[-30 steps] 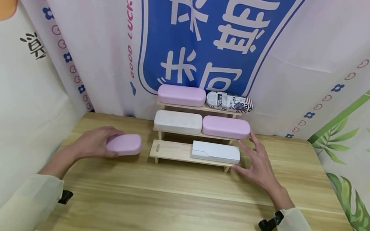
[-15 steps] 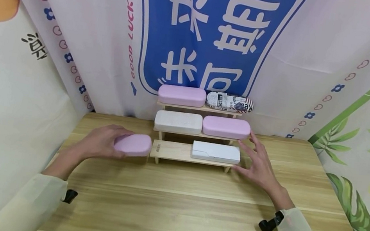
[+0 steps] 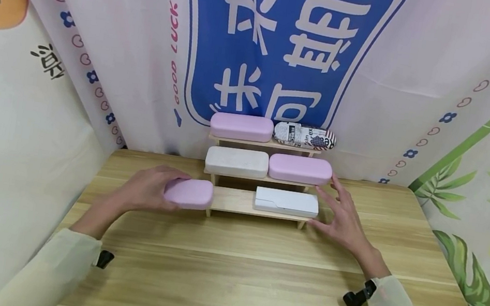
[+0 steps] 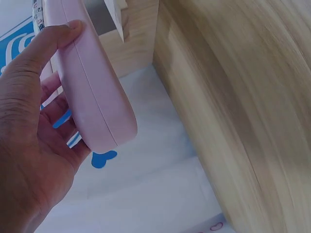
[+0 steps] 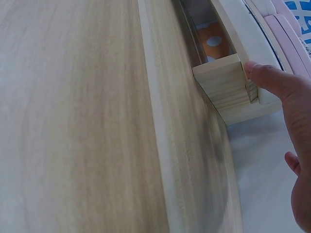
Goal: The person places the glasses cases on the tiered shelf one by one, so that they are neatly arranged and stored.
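My left hand (image 3: 151,189) grips a pink glasses case (image 3: 189,193) by its left end, the thumb pressing on one side and the fingers on the other. The case (image 4: 95,92) is held above the table, its right end over the left end of the lowest tier of a wooden rack (image 3: 233,201). A white glasses case (image 3: 287,202) lies on that tier's right half. With fingers spread, my right hand (image 3: 342,220) is at the rack's right end; its thumb (image 5: 269,77) touches the lowest tier's end, and another finger reaches up by the middle tier.
On the middle tier lie a greyish-white case (image 3: 236,162) and a pink case (image 3: 300,169). The top tier bears another pink case (image 3: 241,127) and a newsprint-patterned case (image 3: 305,136). Behind the wooden table (image 3: 227,276) hangs a printed curtain (image 3: 383,104).
My left hand has moved right with the pink glasses case, from beside the rack to over its lowest tier's left end. The right hand stays in place.
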`<state>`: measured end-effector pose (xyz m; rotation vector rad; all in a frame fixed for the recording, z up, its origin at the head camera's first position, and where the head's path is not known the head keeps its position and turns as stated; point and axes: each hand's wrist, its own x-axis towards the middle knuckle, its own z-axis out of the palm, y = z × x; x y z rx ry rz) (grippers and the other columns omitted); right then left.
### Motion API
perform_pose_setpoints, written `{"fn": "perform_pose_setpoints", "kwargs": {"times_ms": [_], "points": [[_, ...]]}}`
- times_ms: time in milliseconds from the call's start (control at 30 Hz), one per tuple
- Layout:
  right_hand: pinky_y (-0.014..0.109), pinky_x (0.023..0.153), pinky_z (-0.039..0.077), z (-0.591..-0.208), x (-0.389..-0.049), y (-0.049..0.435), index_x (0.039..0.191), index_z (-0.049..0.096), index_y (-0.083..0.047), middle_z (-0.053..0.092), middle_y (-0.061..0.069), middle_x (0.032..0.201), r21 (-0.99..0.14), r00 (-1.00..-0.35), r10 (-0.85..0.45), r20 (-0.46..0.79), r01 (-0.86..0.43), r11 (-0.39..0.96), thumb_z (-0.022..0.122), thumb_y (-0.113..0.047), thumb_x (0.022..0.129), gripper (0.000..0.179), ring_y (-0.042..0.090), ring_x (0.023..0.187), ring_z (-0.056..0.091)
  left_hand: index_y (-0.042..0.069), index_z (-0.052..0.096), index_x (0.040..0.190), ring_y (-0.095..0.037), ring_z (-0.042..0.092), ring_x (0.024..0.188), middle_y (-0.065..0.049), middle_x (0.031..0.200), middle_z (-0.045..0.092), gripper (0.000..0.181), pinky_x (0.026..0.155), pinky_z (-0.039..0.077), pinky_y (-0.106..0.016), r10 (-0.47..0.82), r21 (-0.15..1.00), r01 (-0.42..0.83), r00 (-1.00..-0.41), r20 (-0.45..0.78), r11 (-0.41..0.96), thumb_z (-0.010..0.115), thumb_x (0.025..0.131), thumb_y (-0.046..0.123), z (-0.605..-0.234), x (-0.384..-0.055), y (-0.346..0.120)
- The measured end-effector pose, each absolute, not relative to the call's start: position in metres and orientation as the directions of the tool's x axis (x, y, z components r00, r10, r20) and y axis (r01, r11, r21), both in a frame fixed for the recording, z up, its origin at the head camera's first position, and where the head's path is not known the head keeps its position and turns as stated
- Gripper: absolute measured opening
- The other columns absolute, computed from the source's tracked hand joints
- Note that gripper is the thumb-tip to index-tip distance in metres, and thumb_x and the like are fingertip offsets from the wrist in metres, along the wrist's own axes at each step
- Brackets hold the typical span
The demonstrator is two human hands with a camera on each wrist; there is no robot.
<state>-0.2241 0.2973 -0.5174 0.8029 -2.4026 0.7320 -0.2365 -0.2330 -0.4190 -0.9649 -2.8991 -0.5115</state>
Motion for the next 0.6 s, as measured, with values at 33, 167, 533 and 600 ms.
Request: {"fn": "perform_pose_setpoints", "kwargs": {"times_ms": [33,167,533,600], "points": [[0.075,0.106,0.039,-0.517,-0.224,0.298,0.153,0.054,-0.006,0.019,0.029,0.172,-0.328,-0.702,-0.386,0.599,-0.655,0.681,0.101,-0.022,0.059,0.106,0.054,0.138,0.043,0.012,0.069,0.138,-0.036,0.067,0.119,-0.016,0.133,0.071,0.076,0.091,0.058,-0.057,0.575,0.295,0.59,-0.805,0.146,0.751,0.097,0.069,0.031,-0.42,-0.237,-0.231],[0.074,0.105,0.04,-0.516,-0.223,0.298,0.153,0.054,-0.005,0.019,0.029,0.172,-0.333,-0.706,-0.384,0.595,-0.652,0.681,0.102,-0.021,0.059,0.107,0.054,0.137,0.043,0.012,0.07,0.138,-0.035,0.068,0.118,-0.014,0.132,0.072,0.076,0.09,0.058,-0.055,0.575,0.301,0.593,-0.803,0.155,0.747,0.097,0.069,0.03,-0.422,-0.239,-0.224],[0.074,0.103,0.041,-0.517,-0.223,0.297,0.152,0.054,-0.003,0.02,0.031,0.171,-0.328,-0.691,-0.392,0.607,-0.667,0.669,0.102,-0.016,0.056,0.108,0.055,0.136,0.044,0.013,0.071,0.136,-0.037,0.066,0.122,-0.015,0.134,0.071,0.073,0.096,0.057,-0.058,0.587,0.32,0.614,-0.787,0.19,0.721,0.098,0.069,0.029,-0.43,-0.243,-0.208],[0.074,0.104,0.041,-0.517,-0.224,0.297,0.153,0.054,-0.003,0.019,0.03,0.171,-0.33,-0.69,-0.392,0.608,-0.669,0.666,0.103,-0.015,0.056,0.109,0.055,0.137,0.044,0.013,0.071,0.135,-0.036,0.067,0.122,-0.014,0.133,0.072,0.074,0.096,0.057,-0.057,0.588,0.326,0.618,-0.785,0.197,0.716,0.098,0.068,0.029,-0.432,-0.244,-0.205]]}}
